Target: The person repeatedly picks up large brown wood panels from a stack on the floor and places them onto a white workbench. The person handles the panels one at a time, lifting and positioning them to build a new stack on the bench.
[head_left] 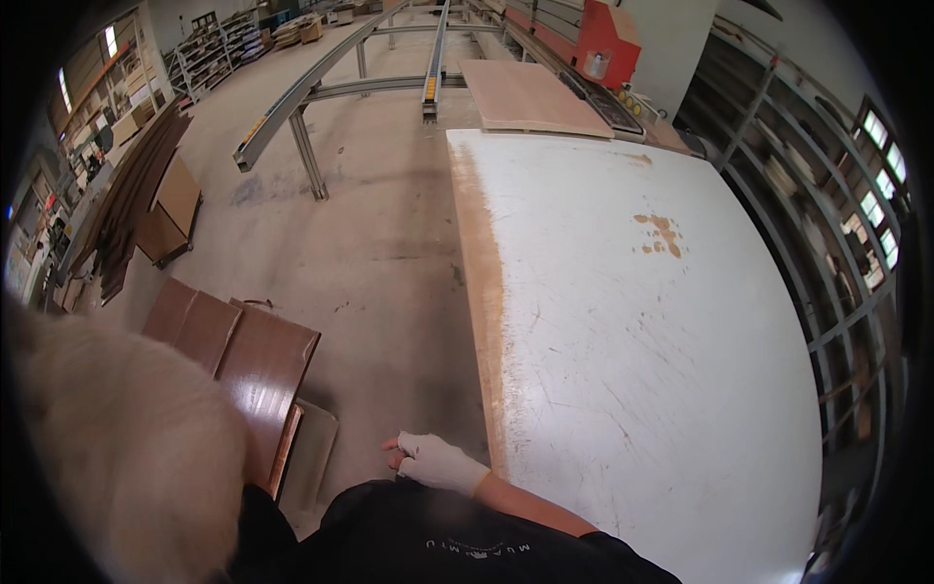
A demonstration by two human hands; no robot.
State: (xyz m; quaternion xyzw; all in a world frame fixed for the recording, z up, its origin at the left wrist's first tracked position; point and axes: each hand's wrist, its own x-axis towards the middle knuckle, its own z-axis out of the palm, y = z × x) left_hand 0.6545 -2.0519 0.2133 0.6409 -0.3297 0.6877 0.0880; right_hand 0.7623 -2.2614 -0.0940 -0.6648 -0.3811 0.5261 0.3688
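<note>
Clearly, the largest thing is the long bench (662, 331), which takes almost all the right half of the view. Its top is white and scratched, and along its left edge the white is worn away, so a brown strip is seen. Next comes the pale floor (389, 282), which runs to the left of the bench. At the lower left, a blurred beige shape (136, 438) is very near to the camera; I cannot tell if it is the left hand, so the state of that grip I also cannot tell. Behind the bench's right side stands a metal rack (747, 119), and farther up, two long rails (277, 122) extend away over the floor.

Smaller than these are the dark brown panels (268, 365), overlapping one another, with a shine on the nearer one. They lie between the beige shape and the right hand (438, 461), a little farther forward than the hand and well apart from the bench. A pinkish-brown board (535, 97) lies flat at the far end of the bench, and near it there is a red machine part (610, 44).

The right hand is smaller again. It wears a white glove with uncovered fingertips and is just in front of the black shirt (438, 535), near the bench's left edge. Its grip is partly open, with fingers loosely bent toward the left; I see nothing held in it. The panels are to its left and do not touch it. Smallest are the brown patches (662, 237) on the white top.
</note>
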